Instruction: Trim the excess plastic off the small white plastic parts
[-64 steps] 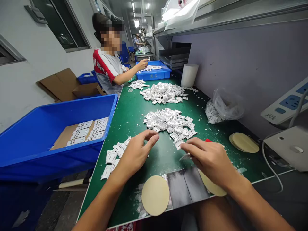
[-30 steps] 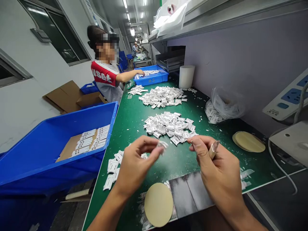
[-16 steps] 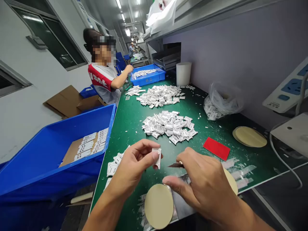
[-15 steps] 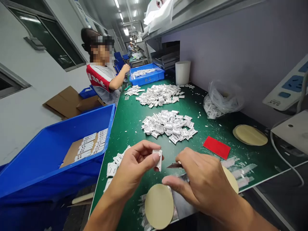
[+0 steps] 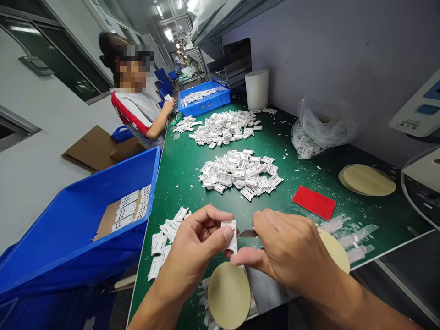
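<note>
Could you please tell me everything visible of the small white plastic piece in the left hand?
The small white plastic-looking piece is roughly rectangular, its long side near upright. The left hand pinches it above the dark green tabletop, the thumb covering part of it. The right hand has its thumb by the lower end and a pointed grey metal blade at the right edge; contact is unclear.

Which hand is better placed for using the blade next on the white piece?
Probably the right hand: it holds the blade pointing at the white piece, which the left hand pinches.
</note>
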Motion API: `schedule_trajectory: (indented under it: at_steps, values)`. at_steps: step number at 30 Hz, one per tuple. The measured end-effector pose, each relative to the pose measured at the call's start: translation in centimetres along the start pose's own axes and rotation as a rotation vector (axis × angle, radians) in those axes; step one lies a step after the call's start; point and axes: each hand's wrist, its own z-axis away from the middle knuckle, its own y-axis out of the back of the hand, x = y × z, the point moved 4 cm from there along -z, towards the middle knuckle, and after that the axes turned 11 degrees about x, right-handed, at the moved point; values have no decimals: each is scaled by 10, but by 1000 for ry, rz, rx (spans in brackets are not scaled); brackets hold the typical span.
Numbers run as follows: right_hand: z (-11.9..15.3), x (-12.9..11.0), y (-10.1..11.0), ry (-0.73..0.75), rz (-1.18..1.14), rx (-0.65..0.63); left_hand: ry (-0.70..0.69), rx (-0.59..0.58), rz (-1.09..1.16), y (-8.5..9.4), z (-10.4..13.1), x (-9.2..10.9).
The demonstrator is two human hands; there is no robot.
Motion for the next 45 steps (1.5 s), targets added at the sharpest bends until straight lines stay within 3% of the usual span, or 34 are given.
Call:
schedule_trajectory:
  at_steps: [18,24,28,31,38,40,45]
  values:
    - [7,-2,-3,39,6,21,9,47,-25,2,2,-3]
    - [8,-10,4,28,-139,-14,-6,66,-64,2,4,1]
    - [5,-13,11,-127,-345,-21,-44,121,-81,-1,4,3]
    - [2,-13,12,-252,-482,-145,-83,126,-79,-1,5,3]
    - [0,-15,9,-678,-786,-509,-31,-121,126,-8,8,1]
    - [0,-14,9,-660,-766,-504,15,-134,185,-8,7,-1]
    - [-5,-10,18,-235,-488,-142,64,-133,201,-6,5,-1]
